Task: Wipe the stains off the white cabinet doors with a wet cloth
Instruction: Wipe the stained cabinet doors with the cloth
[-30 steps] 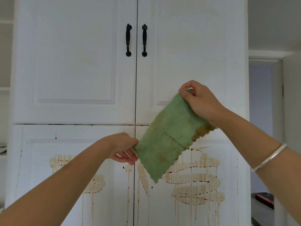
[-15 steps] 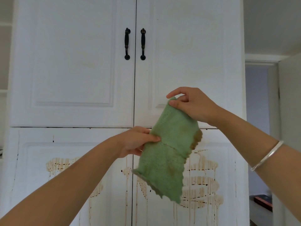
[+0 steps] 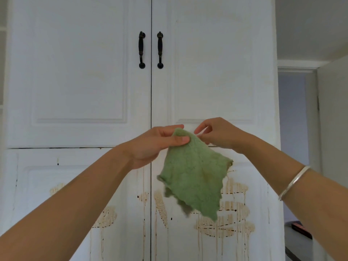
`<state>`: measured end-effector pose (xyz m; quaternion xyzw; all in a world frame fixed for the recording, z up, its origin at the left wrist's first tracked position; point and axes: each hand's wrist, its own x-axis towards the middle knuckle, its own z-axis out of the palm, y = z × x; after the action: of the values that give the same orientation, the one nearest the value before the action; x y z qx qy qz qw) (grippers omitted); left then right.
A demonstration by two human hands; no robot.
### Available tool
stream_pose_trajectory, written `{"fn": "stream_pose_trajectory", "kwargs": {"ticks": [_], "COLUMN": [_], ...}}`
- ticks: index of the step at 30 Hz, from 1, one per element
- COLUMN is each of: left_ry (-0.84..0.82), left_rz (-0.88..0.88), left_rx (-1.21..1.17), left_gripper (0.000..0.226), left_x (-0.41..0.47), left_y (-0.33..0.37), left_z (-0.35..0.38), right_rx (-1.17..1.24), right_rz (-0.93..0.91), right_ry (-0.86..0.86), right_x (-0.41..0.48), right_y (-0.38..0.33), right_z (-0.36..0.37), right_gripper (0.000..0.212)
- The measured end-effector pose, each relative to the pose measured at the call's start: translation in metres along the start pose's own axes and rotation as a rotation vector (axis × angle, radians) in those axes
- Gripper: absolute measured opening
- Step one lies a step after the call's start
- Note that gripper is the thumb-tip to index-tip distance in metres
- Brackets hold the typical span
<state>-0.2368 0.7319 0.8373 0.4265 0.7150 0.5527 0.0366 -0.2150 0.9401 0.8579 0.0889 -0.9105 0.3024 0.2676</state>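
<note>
A green cloth (image 3: 194, 176) with brownish marks hangs like a diamond in front of the white cabinet. My left hand (image 3: 156, 146) pinches its top corner between thumb and fingers. My right hand (image 3: 220, 134) is right beside that corner, its fingertips at the cloth's upper edge; whether they still pinch it is unclear. The upper left door (image 3: 79, 72) and the upper right door (image 3: 212, 72) look mostly clean. Brown dripping stains cover the lower right door (image 3: 248, 223) and the lower left door (image 3: 105, 217).
Two black handles (image 3: 141, 49) (image 3: 160, 49) sit beside the centre seam of the upper doors. A doorway (image 3: 293, 129) opens to the right of the cabinet, with a dark object (image 3: 301, 228) on a surface low down. Shelves show at the far left edge.
My left hand rose from the cloth's middle edge to its top corner and pinched it. The cloth swung from a stretched rectangle to hang by that corner. My right hand dropped slightly.
</note>
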Motion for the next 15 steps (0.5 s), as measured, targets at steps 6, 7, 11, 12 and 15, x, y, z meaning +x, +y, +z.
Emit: {"fn": "stream_pose_trajectory", "kwargs": {"ticks": [6, 7, 11, 12, 15], "left_ry": [0.002, 0.002, 0.017, 0.02, 0.041], "left_rz": [-0.067, -0.076, -0.123, -0.133, -0.133], "left_rx": [-0.015, -0.004, 0.003, 0.05, 0.183], "left_gripper": [0.032, 0.031, 0.032, 0.032, 0.032], "left_x": [0.003, 0.004, 0.006, 0.006, 0.006], "left_y": [0.001, -0.001, -0.006, -0.006, -0.005], "left_z": [-0.007, -0.008, -0.009, -0.008, -0.006], "right_rx": [0.465, 0.43, 0.207, 0.167, 0.069], "right_rz": [0.21, 0.163, 0.032, 0.025, 0.007], "right_ry": [-0.598, -0.624, -0.539, -0.507, -0.443], "right_x": [-0.01, -0.011, -0.014, -0.014, -0.012], "right_y": [-0.013, -0.014, -0.012, -0.011, -0.012], "right_z": [-0.003, -0.003, -0.004, -0.004, -0.004], "right_gripper": [0.087, 0.081, 0.037, 0.032, 0.026]}}
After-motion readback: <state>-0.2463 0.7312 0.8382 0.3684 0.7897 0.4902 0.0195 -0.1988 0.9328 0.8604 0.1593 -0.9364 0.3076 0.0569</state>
